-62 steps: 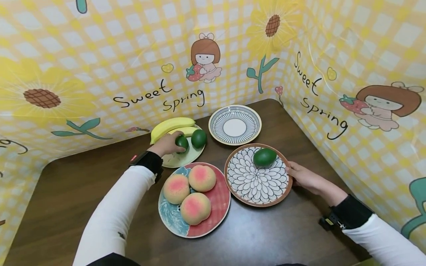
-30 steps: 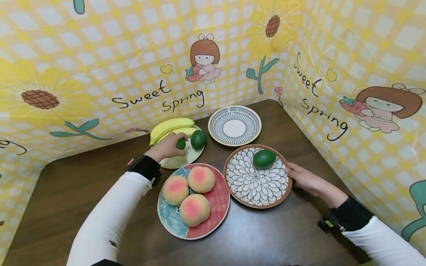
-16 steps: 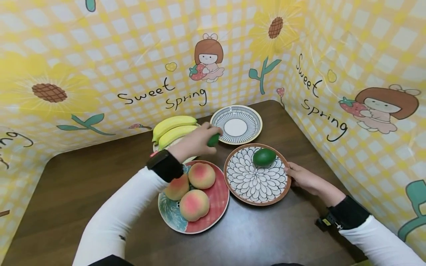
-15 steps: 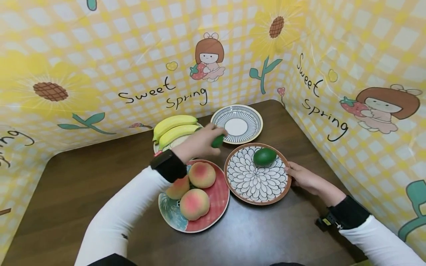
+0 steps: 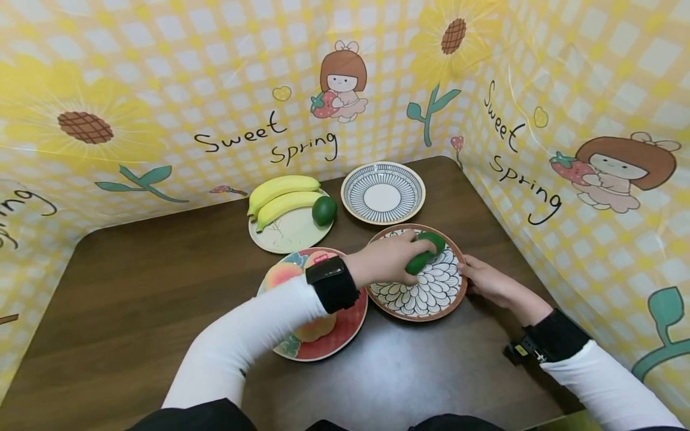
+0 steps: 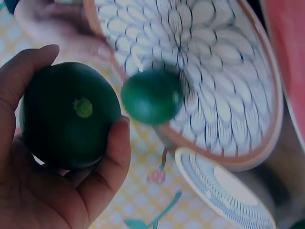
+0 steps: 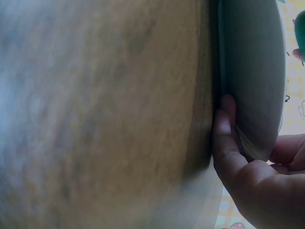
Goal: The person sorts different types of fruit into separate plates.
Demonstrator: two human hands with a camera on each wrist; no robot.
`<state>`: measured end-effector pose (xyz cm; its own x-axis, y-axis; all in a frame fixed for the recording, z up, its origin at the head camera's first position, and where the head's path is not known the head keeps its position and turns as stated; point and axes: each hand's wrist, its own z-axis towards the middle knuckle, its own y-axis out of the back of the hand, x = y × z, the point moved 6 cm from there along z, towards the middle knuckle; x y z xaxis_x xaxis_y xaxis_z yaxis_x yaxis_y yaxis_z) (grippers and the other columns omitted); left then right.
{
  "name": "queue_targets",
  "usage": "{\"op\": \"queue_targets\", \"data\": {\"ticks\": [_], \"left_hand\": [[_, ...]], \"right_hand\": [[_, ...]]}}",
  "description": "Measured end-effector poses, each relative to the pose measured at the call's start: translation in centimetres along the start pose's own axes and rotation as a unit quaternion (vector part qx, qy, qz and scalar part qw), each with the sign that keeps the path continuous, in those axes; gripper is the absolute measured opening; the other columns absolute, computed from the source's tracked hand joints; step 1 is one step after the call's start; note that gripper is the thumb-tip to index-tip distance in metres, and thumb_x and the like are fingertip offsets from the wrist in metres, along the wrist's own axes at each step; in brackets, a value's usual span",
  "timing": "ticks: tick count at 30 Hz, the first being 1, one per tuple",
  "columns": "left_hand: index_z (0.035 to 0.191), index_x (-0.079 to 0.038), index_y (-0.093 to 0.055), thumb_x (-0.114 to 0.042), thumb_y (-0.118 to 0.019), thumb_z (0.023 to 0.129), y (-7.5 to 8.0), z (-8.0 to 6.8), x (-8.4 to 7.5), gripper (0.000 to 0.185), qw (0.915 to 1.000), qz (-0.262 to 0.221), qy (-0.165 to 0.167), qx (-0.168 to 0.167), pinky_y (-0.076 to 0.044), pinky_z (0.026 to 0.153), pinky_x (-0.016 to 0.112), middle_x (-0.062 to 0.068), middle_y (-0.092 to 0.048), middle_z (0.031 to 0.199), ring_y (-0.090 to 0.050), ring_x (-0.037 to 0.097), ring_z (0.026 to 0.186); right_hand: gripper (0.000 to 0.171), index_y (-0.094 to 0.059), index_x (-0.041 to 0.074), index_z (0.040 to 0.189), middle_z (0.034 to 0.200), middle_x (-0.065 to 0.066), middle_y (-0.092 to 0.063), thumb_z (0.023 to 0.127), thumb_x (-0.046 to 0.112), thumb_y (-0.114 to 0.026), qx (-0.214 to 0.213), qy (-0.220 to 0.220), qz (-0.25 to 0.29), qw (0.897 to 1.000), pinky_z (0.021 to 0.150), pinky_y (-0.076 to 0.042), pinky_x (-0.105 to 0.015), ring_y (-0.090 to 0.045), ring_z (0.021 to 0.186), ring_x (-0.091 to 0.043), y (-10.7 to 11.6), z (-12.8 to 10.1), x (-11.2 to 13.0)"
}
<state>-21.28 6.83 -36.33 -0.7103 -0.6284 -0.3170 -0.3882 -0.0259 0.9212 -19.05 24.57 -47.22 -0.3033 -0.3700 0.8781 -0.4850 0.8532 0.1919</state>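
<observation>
My left hand [image 5: 385, 260] grips a dark green, smooth oval avocado [image 5: 417, 264] over the petal-patterned plate with a brown rim [image 5: 439, 299]. In the left wrist view, thumb and fingers curl round this avocado [image 6: 66, 117], its pale stem spot facing the camera. A second avocado [image 5: 434, 240] lies on the same plate, close beside the held one. My right hand [image 5: 490, 282] holds the plate's right edge. In the right wrist view, its fingers reach under the plate's pale underside [image 7: 252, 67], with the thumb on the other side of the rim.
A cream plate [image 5: 280, 239] at back left bears two bananas [image 5: 286, 206] and another avocado [image 5: 324, 211]. Behind the petal plate stands a blue-lined plate [image 5: 383, 197]. The left forearm crosses a red-and-blue plate [image 5: 350, 326] with peaches [image 5: 283, 274]. Patterned cloth walls border the wooden table [image 5: 162, 269].
My left hand has taken an avocado off the cream plate and carried it rightward and nearer, over the petal plate. The right hand has kept hold of the plate's edge.
</observation>
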Motion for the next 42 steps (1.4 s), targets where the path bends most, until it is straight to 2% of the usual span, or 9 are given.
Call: {"op": "queue_targets", "data": {"ticks": [4, 8, 12, 15, 19, 24, 28, 37, 42], "left_hand": [[0.151, -0.021, -0.049, -0.028, -0.08, 0.09, -2.2, 1.6, -1.0, 0.069, 0.9997, 0.007, 0.001, 0.025, -0.059, 0.093, 0.035, 0.012, -0.054, 0.141, -0.065, 0.022, 0.114], [0.15, -0.023, -0.05, -0.028, -0.081, 0.089, -4.0, 2.4, -1.7, 0.068, 0.9983, 0.042, 0.001, 0.04, -0.06, 0.091, 0.033, 0.01, -0.057, 0.137, -0.066, 0.021, 0.113], [0.148, -0.023, -0.052, -0.029, -0.082, 0.088, -5.0, 2.8, -2.2, 0.066, 0.9969, 0.07, -0.006, 0.035, -0.061, 0.091, 0.034, 0.008, -0.058, 0.132, -0.067, 0.023, 0.113], [0.148, -0.023, -0.052, -0.029, -0.082, 0.088, -5.6, 3.0, -2.3, 0.067, 0.9967, 0.072, -0.009, 0.038, -0.06, 0.09, 0.035, 0.008, -0.058, 0.132, -0.066, 0.023, 0.113], [0.149, -0.024, -0.051, -0.033, -0.083, 0.087, -6.0, 3.3, -2.3, 0.07, 0.9965, 0.066, -0.002, 0.05, -0.06, 0.086, 0.035, 0.008, -0.057, 0.131, -0.066, 0.022, 0.112], [0.148, -0.022, -0.05, -0.04, -0.081, 0.087, -6.1, 3.7, -2.2, 0.071, 0.9968, 0.063, 0.008, 0.048, -0.061, 0.085, 0.036, 0.009, -0.058, 0.132, -0.067, 0.023, 0.111], [0.148, -0.022, -0.049, -0.04, -0.081, 0.088, -6.4, 4.0, -2.1, 0.071, 0.9967, 0.06, 0.014, 0.053, -0.061, 0.084, 0.036, 0.01, -0.057, 0.132, -0.067, 0.022, 0.109], [0.153, -0.022, -0.044, -0.035, -0.08, 0.089, -6.7, 4.4, -1.9, 0.074, 0.9957, 0.05, 0.027, 0.072, -0.058, 0.096, 0.037, 0.012, -0.054, 0.142, -0.064, 0.025, 0.12], [0.155, -0.024, -0.042, -0.036, -0.079, 0.089, -6.7, 4.4, -2.0, 0.076, 0.9949, 0.06, 0.032, 0.074, -0.057, 0.099, 0.038, 0.01, -0.053, 0.146, -0.06, 0.025, 0.128]], "right_hand": [[0.056, -0.004, -0.017, 0.155, 0.145, -0.042, -0.037, 0.112, 0.016, -0.017, -0.001, 0.001, 0.002, 1.0, 0.093, -0.053, -0.03, -0.055, 0.125, -0.029, 0.1, -0.1, -0.2], [0.055, -0.005, -0.017, 0.155, 0.145, -0.042, -0.038, 0.112, 0.016, -0.018, 0.005, 0.012, 0.008, 1.0, 0.093, -0.053, -0.029, -0.056, 0.124, -0.028, 0.0, -0.1, -0.1], [0.055, -0.006, -0.017, 0.155, 0.144, -0.041, -0.039, 0.112, 0.016, -0.018, 0.006, 0.018, 0.008, 1.0, 0.092, -0.053, -0.028, -0.057, 0.123, -0.025, 0.1, -0.1, 0.2], [0.055, -0.007, -0.017, 0.155, 0.144, -0.04, -0.039, 0.112, 0.016, -0.018, 0.005, 0.019, 0.01, 1.0, 0.091, -0.054, -0.026, -0.058, 0.121, -0.022, 0.1, -0.1, 0.3], [0.055, -0.007, -0.017, 0.154, 0.145, -0.041, -0.039, 0.112, 0.016, -0.018, 0.005, 0.019, 0.013, 1.0, 0.092, -0.054, -0.027, -0.058, 0.121, -0.021, 0.1, 0.0, 0.3], [0.054, -0.009, -0.017, 0.154, 0.143, -0.04, -0.041, 0.112, 0.016, -0.018, 0.002, 0.018, 0.009, 1.0, 0.092, -0.054, -0.027, -0.059, 0.118, -0.019, 0.2, 0.0, 0.2], [0.054, -0.009, -0.016, 0.155, 0.144, -0.04, -0.041, 0.112, 0.016, -0.019, 0.001, 0.015, 0.01, 1.0, 0.093, -0.053, -0.028, -0.058, 0.119, -0.019, 0.2, 0.0, 0.1], [0.055, -0.006, -0.016, 0.156, 0.148, -0.041, -0.037, 0.112, 0.016, -0.018, 0.001, 0.009, 0.009, 1.0, 0.096, -0.053, -0.03, -0.054, 0.128, -0.03, 0.2, 0.1, 0.1], [0.056, -0.006, -0.016, 0.156, 0.148, -0.041, -0.036, 0.112, 0.017, -0.018, 0.0, 0.006, 0.009, 1.0, 0.095, -0.052, -0.027, -0.055, 0.127, -0.028, 0.3, 0.0, 0.0]]}}
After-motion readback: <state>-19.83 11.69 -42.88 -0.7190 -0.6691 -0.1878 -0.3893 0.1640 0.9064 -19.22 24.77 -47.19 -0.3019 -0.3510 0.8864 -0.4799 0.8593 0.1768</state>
